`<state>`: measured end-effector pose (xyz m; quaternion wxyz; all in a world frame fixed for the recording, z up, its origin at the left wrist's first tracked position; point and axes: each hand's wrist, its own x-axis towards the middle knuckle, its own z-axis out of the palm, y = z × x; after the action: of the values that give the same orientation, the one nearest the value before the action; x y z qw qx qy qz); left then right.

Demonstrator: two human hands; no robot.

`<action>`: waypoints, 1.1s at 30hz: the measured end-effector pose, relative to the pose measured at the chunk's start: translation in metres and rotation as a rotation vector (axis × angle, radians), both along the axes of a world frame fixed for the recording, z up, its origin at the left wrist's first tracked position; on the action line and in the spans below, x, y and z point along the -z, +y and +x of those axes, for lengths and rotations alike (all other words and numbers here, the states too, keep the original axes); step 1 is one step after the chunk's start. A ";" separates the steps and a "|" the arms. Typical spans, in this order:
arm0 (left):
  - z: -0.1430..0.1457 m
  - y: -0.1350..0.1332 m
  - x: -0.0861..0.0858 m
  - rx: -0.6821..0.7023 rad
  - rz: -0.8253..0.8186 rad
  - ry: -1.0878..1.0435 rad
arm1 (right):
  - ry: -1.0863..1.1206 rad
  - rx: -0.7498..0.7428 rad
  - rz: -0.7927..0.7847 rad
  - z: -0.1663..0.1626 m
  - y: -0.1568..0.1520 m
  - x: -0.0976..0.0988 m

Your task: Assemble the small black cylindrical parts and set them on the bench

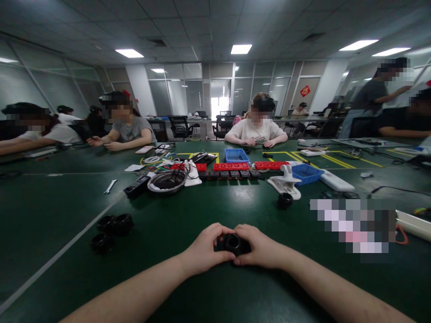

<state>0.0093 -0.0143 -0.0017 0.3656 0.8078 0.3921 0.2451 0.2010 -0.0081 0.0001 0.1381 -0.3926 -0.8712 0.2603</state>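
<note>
My left hand (209, 248) and my right hand (258, 247) are both closed around a black round part (233, 242) with a hole in its middle. The part is low over the green table, directly in front of me; whether it touches the top I cannot tell. Fingers and thumbs of both hands meet at its near and far sides and cover its edges. Left of my hands lie three similar black round parts, the nearest one (101, 242) apart from two that sit close together (123, 223). Another black round part (284, 200) lies farther off to the right.
Across the table (188, 211) stand a metal bowl (158, 187) with cables, red socket strips (230, 166), two white clamp stands (286, 183) and blue trays (305, 174). A wrench (110, 186) lies at left. A co-worker (256, 130) sits opposite; others sit at left and right.
</note>
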 end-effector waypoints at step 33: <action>-0.001 0.002 0.002 0.024 -0.033 -0.041 | 0.094 -0.072 -0.125 0.005 0.007 0.001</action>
<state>0.0082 -0.0118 -0.0040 0.3895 0.8011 0.3789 0.2510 0.2062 -0.0014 -0.0005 0.1443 -0.3562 -0.8594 0.3371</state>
